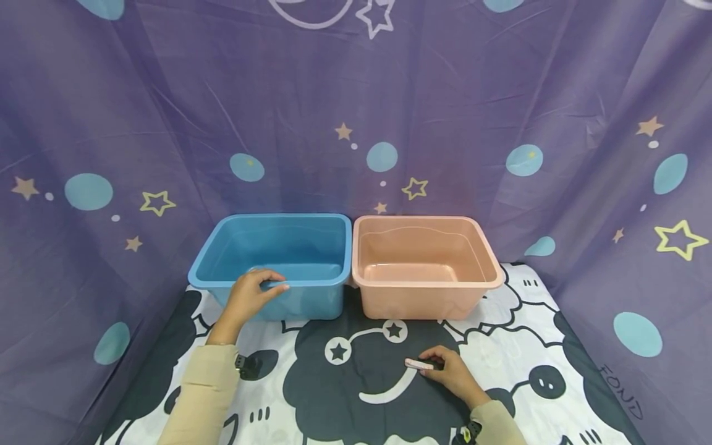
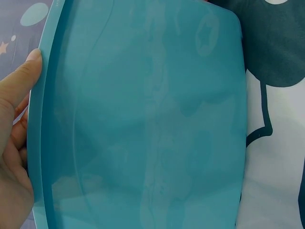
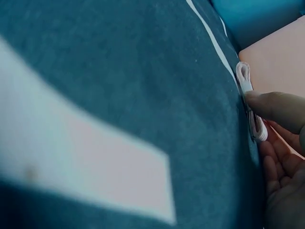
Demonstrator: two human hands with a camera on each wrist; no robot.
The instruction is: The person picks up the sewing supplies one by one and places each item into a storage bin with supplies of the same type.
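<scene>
My left hand (image 1: 245,301) grips the front rim of a blue plastic tub (image 1: 311,303). In the left wrist view the thumb (image 2: 26,69) lies along the rim, with the fingers partly hidden behind it. Low over the dark part of the cloth, my right hand (image 1: 455,374) pinches a small bundle of whitish flat tape (image 1: 418,364). Up close in the right wrist view, the bundle (image 3: 244,78) shows folded loops at both ends and a band round its middle. The thumb presses on it, and the other fingers curl underneath.
Right beside the blue tub stands a pink tub (image 1: 423,303), with its inside bare. Both stand at the back of a table covered by a black-and-white sheep-print cloth (image 1: 384,414). A purple curtain (image 1: 311,167) with stars hangs behind and along the sides.
</scene>
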